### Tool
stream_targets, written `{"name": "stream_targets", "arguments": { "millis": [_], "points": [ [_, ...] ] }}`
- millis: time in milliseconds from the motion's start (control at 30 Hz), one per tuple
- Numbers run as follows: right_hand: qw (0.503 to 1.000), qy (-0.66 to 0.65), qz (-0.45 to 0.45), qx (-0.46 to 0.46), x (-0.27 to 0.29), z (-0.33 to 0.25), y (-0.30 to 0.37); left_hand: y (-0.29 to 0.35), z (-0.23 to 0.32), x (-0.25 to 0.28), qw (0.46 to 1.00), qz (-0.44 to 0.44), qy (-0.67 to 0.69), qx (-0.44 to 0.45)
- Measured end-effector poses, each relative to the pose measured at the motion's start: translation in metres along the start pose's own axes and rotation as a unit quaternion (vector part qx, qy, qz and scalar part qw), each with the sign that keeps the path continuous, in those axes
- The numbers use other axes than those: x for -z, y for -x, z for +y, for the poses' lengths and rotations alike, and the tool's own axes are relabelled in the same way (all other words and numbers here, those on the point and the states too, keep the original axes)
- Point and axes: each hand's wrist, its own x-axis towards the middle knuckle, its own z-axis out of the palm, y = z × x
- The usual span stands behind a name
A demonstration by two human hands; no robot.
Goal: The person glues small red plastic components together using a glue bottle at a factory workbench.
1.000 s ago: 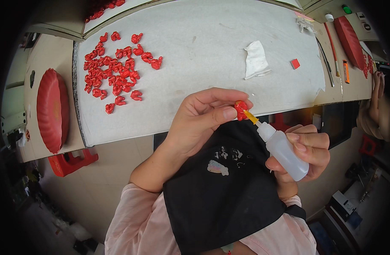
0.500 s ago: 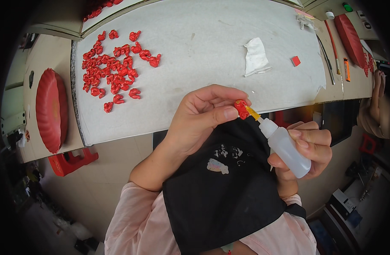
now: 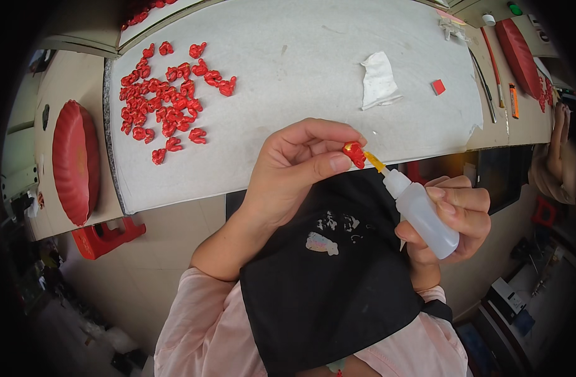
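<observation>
Between the thumb and fingers of my left hand [image 3: 307,154] is a small glossy red figurine [image 3: 354,155] with a yellowish-gold patch on it. My right hand [image 3: 454,217] is wrapped around a translucent white squeeze bottle [image 3: 426,220], tilted so that it points up and left. The bottle's yellow nozzle tip [image 3: 375,162] is at the figurine's right side; whether it touches I cannot tell. Both hands are above my black apron [image 3: 326,295], just in front of the table edge. Many similar red figurines [image 3: 168,100] lie scattered on the left of the white-covered table [image 3: 282,81].
A crumpled white tissue [image 3: 379,81] and a small red square [image 3: 438,87] lie on the right part of the table. Beyond them are brushes [image 3: 494,69], an orange tube-like item [image 3: 513,102] and a red fluted tray [image 3: 517,56]. Another red tray [image 3: 76,163] stands far left, above a red stool [image 3: 109,239].
The figurine has turned in my left fingers and shows a different side. My left hand has risen slightly. The nozzle has shifted slightly, and the bottle stays in my right hand.
</observation>
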Motion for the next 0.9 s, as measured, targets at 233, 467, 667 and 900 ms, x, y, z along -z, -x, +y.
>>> {"name": "stream_targets", "arguments": {
  "millis": [233,467,667,900],
  "points": [
    [1.0,-0.01,-0.007,-0.004,0.0,-0.001,0.002,0.002,0.004,-0.004,0.997,0.025,-0.064,-0.02],
    [1.0,-0.011,-0.009,-0.007,-0.002,0.001,0.001,0.0,0.002,-0.003,0.997,0.018,-0.074,-0.015],
    [1.0,0.001,-0.018,-0.011,-0.001,0.001,-0.003,-0.002,0.006,-0.002,0.997,0.027,-0.075,-0.004],
    [0.986,-0.115,0.078,-0.089,0.008,0.022,-0.022,-0.006,0.008,0.011,0.997,0.029,0.071,0.028]
  ]
}}
